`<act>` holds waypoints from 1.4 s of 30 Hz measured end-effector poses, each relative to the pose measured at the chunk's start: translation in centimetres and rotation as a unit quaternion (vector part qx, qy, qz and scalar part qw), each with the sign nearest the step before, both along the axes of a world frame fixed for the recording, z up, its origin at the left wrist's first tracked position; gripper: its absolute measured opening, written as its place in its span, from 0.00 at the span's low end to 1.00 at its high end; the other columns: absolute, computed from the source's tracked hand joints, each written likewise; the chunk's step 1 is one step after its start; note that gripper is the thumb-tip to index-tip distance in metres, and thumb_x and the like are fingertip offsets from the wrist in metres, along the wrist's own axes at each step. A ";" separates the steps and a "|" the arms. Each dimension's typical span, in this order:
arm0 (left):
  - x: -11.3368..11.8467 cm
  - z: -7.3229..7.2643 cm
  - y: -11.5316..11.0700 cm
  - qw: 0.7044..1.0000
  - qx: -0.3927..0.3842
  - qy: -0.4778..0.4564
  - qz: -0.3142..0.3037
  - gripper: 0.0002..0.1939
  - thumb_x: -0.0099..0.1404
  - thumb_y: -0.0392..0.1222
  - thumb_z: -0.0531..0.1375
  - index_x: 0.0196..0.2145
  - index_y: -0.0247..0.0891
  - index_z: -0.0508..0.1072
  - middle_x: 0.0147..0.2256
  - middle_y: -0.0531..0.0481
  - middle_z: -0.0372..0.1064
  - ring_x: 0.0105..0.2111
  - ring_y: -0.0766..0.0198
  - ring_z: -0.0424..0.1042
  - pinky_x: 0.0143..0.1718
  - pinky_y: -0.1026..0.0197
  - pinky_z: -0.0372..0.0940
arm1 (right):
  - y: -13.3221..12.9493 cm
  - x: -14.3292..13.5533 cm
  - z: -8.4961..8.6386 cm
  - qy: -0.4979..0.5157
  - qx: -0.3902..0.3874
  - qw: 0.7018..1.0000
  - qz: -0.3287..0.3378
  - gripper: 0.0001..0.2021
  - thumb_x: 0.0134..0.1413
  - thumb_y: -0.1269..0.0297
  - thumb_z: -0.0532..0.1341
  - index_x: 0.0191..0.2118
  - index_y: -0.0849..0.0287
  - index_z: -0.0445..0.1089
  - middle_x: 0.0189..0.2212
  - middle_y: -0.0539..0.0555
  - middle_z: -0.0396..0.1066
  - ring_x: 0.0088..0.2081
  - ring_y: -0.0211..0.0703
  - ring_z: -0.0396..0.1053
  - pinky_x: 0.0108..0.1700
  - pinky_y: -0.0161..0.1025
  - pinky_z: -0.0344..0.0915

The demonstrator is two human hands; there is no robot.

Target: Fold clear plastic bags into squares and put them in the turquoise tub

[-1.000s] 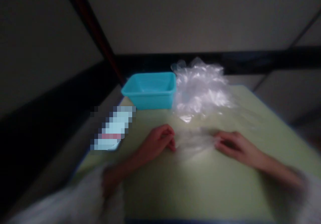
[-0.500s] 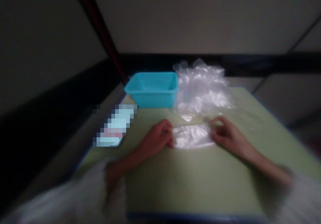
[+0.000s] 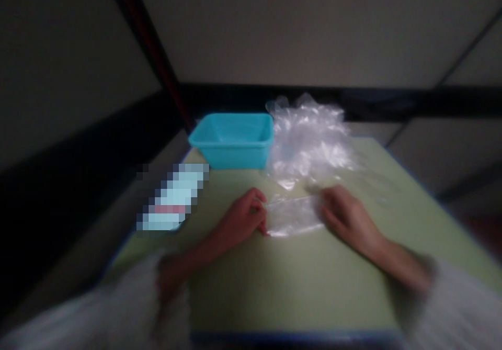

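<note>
In the head view, the left hand (image 3: 246, 215) pinches the film (image 3: 295, 217) at its left end; the right hand (image 3: 347, 216) blurs over the right end, its grip impossible to tell. The film lies mid-tabletop (image 3: 298, 287), nearer than the heap (image 3: 314, 143); light, even tension should keep it flat. The far tub's (image 3: 237, 157) near wall partly hides its inside.

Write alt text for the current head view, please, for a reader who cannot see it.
A person's left hand and right hand are at opposite ends of a clear plastic piece over a pale green table. Beyond them, a turquoise basin stands beside a heap of clear plastic; a pixelated item lies near the table's left edge.
</note>
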State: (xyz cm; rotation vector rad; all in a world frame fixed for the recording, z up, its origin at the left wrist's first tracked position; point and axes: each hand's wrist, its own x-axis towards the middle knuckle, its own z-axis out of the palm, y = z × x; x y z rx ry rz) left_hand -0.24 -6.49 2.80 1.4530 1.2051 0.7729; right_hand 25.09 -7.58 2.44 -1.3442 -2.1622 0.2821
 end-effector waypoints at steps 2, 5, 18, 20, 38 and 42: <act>0.1 0.0 0.0 1.000 -0.002 -0.002 0.000 0.08 0.55 0.34 0.52 0.34 0.38 0.57 0.19 0.61 0.64 0.18 0.66 0.72 0.20 0.69 0.61 | -0.4 -0.1 -0.1 -0.051 0.023 0.998 0.028 0.17 0.61 0.61 0.52 0.51 0.65 0.62 0.48 0.66 0.68 0.48 0.52 0.67 0.49 0.50 0.65; 0.1 0.0 0.0 1.000 -0.010 -0.012 -0.002 0.08 0.55 0.34 0.52 0.34 0.39 0.57 0.19 0.61 0.64 0.18 0.67 0.72 0.20 0.69 0.62 | -0.9 -0.4 -0.7 -0.143 0.045 0.987 0.056 0.30 0.62 0.52 0.51 0.63 0.65 0.49 0.61 0.68 0.55 0.61 0.56 0.53 0.59 0.58 0.54; -0.7 -0.4 0.9 0.992 0.102 0.063 0.045 0.05 0.56 0.37 0.55 0.33 0.38 0.62 0.25 0.57 0.64 0.19 0.71 0.64 0.19 0.70 0.56 | -1.1 -0.4 -2.1 -0.233 0.051 0.969 0.071 0.41 0.60 0.41 0.44 0.67 0.66 0.32 0.64 0.70 0.46 0.65 0.56 0.44 0.60 0.63 0.45; -0.8 -0.4 0.8 0.978 0.166 0.105 0.063 0.03 0.56 0.36 0.55 0.30 0.37 0.64 0.26 0.55 0.64 0.24 0.69 0.65 0.24 0.69 0.57 | -1.1 -0.4 -2.0 -0.239 0.050 0.967 0.080 0.41 0.60 0.41 0.44 0.67 0.66 0.32 0.64 0.69 0.45 0.65 0.56 0.43 0.61 0.63 0.45; 0.4 -2.4 2.1 0.978 0.178 0.104 0.018 0.17 0.57 0.29 0.52 0.45 0.37 0.61 0.23 0.60 0.59 0.23 0.70 0.61 0.27 0.67 0.54 | -0.7 -0.1 -2.2 -0.260 0.080 0.955 0.120 0.40 0.61 0.43 0.44 0.67 0.64 0.27 0.65 0.66 0.44 0.66 0.53 0.41 0.62 0.61 0.43; 0.3 -2.3 1.9 0.977 0.178 0.117 0.009 0.18 0.57 0.28 0.52 0.46 0.36 0.61 0.22 0.60 0.59 0.23 0.70 0.60 0.27 0.67 0.54 | -0.8 -0.1 -2.2 -0.249 0.081 0.958 0.116 0.40 0.61 0.43 0.45 0.67 0.63 0.26 0.65 0.66 0.44 0.65 0.54 0.42 0.62 0.60 0.43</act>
